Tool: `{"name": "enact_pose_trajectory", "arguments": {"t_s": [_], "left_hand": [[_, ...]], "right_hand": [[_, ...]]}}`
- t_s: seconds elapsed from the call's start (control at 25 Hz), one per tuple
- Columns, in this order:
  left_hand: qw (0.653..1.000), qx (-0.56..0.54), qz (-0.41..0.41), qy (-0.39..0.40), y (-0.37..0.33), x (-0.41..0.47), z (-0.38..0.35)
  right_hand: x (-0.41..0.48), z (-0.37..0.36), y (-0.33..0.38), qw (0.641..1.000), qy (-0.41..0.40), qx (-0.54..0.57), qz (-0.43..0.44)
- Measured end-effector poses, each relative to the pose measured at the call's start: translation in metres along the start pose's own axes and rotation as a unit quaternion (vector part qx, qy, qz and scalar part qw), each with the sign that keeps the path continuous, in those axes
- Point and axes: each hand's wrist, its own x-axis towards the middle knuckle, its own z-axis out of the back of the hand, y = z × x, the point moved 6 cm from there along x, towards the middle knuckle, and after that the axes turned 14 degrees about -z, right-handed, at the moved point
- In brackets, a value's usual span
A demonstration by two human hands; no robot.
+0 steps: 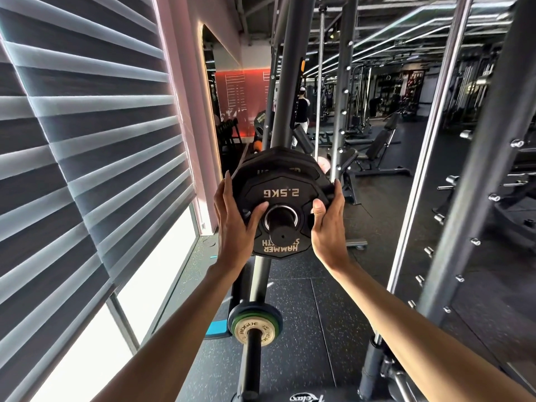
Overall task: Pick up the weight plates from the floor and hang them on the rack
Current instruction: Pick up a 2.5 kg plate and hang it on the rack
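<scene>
A weight plate (280,195) sits on a rack peg (279,232), blinds (87,140) close left, open floor (333,309) right. The left hand (235,224) and right hand (327,227) grip its side edges.

On the upper peg (280,232) of the rack upright (285,97), in front of larger plates (275,159): a weight plate (281,192), left hand (235,224) on its left edge, right hand (327,227) on its right. Below, on a lower peg (253,345), more plates (255,313); window blinds (87,140) to the left, benches (374,149) behind at right.

"2.5KG" and "HAMMER" on black plate (282,198), "ROGUE" on lower plate (255,324)
</scene>
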Motion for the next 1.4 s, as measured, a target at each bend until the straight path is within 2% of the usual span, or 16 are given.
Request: {"name": "enact_pose_trajectory", "arguments": {"t_s": [0.24,0.52,0.64,0.76,0.88,1.04,1.24,1.4], "left_hand": [[1.000,0.006,-0.015,-0.012,0.003,0.001,-0.002],[0.998,0.037,0.013,0.052,-0.001,0.002,0.005],[0.996,0.071,0.029,0.039,-0.007,0.012,0.017],[0.998,0.068,0.010,0.006,-0.012,0.034,0.040],[0.993,0.110,0.011,0.052,0.006,0.053,0.071],[0.965,0.200,0.072,0.155,0.066,0.050,0.123],[0.909,0.277,0.134,0.280,0.185,0.031,0.192],[0.855,0.297,0.163,0.392,0.290,0.004,0.240]], "right_hand": [[0.005,-0.003,-0.004,1.000,-0.021,-0.008,0.020],[0.004,0.015,0.012,0.993,0.040,-0.114,-0.012],[0.007,0.021,0.057,0.984,0.016,-0.173,0.044],[0.007,-0.003,0.123,0.965,0.029,-0.219,0.140],[0.007,-0.059,0.165,0.946,0.089,-0.247,0.189],[-0.001,-0.166,0.172,0.916,0.215,-0.279,0.192],[-0.005,-0.311,0.136,0.895,0.282,-0.312,0.150],[-0.017,-0.429,0.068,0.871,0.332,-0.355,0.074]]}}
